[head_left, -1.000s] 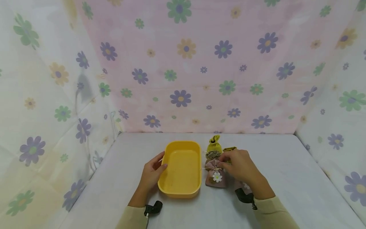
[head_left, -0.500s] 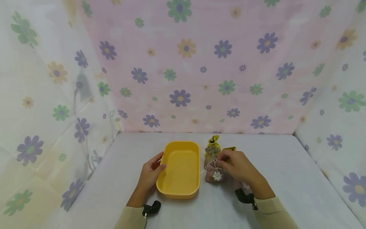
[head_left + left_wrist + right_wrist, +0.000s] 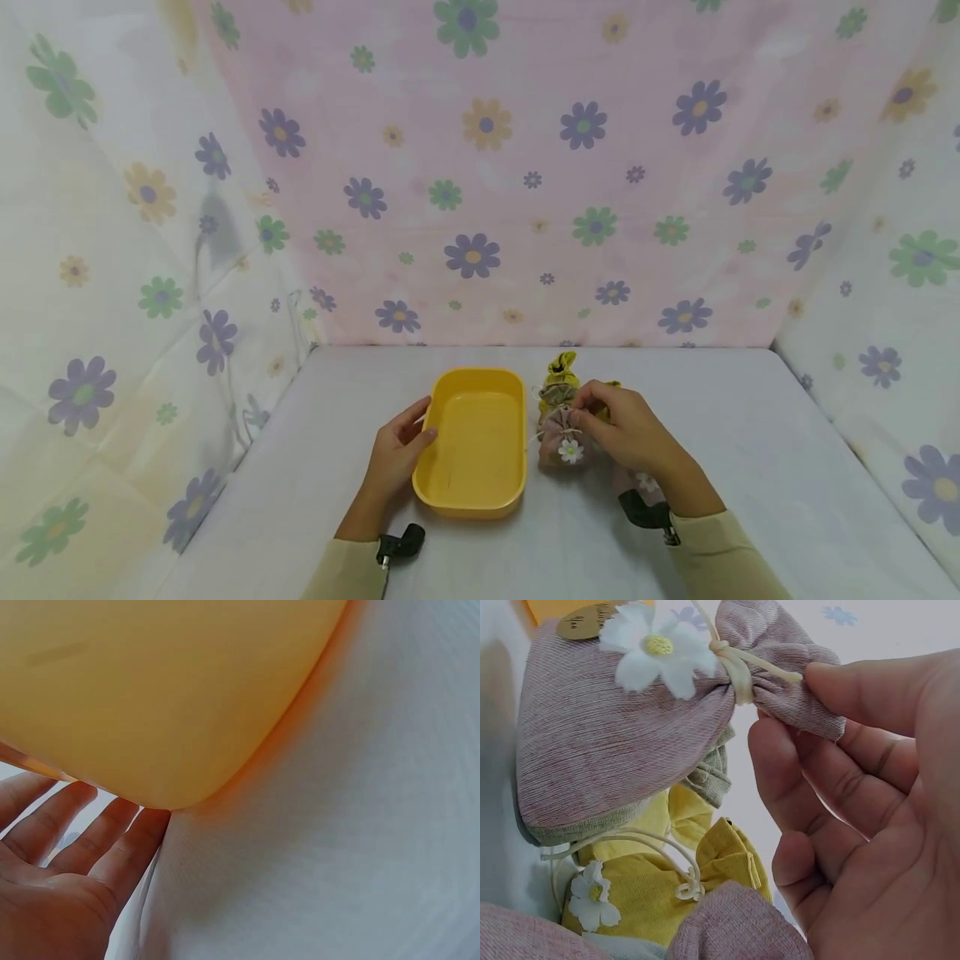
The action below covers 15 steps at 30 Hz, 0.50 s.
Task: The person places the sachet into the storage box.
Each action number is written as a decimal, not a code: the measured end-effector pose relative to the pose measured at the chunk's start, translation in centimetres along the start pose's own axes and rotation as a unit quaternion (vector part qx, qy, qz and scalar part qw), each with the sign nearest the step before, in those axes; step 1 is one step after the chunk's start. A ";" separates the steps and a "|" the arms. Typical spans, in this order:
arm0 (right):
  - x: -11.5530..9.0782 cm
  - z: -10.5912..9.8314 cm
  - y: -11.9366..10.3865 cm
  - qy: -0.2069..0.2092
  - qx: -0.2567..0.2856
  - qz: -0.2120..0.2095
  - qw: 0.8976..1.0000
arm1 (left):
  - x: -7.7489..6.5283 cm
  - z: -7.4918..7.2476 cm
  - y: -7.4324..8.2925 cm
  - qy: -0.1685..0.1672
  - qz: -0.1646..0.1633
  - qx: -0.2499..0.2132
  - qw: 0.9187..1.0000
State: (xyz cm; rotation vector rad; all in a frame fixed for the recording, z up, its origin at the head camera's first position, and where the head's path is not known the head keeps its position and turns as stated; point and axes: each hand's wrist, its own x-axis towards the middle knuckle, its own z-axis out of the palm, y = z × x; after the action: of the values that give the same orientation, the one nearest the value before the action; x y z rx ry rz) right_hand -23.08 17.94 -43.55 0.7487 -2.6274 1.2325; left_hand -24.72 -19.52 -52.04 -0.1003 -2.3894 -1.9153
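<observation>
Pink bag (image 3: 553, 452) is now shifted a bit, right of yellow tray (image 3: 474, 454).
Its top is pinched by right hand (image 3: 624, 427), tray held by left hand (image 3: 396, 450).

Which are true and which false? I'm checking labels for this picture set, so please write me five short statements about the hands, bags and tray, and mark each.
1. The left hand holds the edge of the yellow tray. True.
2. The right hand pinches a pink bag by its gathered top. True.
3. That bag is inside the tray. False: it is beside the tray, on the person's right.
4. That bag is undecorated. False: it bears a white flower.
5. A yellow bag also shows. True.
</observation>
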 end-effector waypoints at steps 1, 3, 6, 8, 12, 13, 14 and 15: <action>0.0 0.0 -0.1 0.002 0.002 -0.001 1.000 | 0.0 0.0 0.0 0.001 0.001 0.000 1.000; 0.1 0.1 -0.2 0.008 0.004 -0.002 1.000 | 0.1 0.0 0.0 0.003 -0.001 0.003 1.000; 0.2 0.3 -0.4 0.018 0.010 0.000 1.000 | 0.1 -0.1 0.0 0.002 -0.003 0.003 1.000; 0.2 0.4 -0.6 0.027 0.016 0.003 0.999 | 0.1 -0.1 0.1 0.002 -0.006 0.002 1.000; 0.3 0.7 -1.1 0.047 0.030 0.001 0.998 | 0.1 -0.1 0.0 -0.003 -0.007 -0.003 1.000; 0.3 0.8 -1.2 0.052 0.033 -0.001 0.998 | 0.1 -0.1 0.0 -0.004 -0.007 -0.004 1.000; 0.3 0.9 -1.3 0.055 0.035 -0.004 0.998 | 0.0 -0.1 0.0 -0.005 -0.007 -0.005 1.000; 0.3 0.9 -1.4 0.059 0.037 -0.006 0.998 | 0.0 -0.1 -0.1 -0.006 -0.006 -0.006 1.000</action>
State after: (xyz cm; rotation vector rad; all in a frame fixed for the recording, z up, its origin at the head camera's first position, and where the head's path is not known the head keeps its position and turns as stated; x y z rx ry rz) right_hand -22.55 16.35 -43.07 0.6806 -2.4922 1.3336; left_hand -24.74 -19.65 -52.08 -0.0979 -2.3902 -1.9407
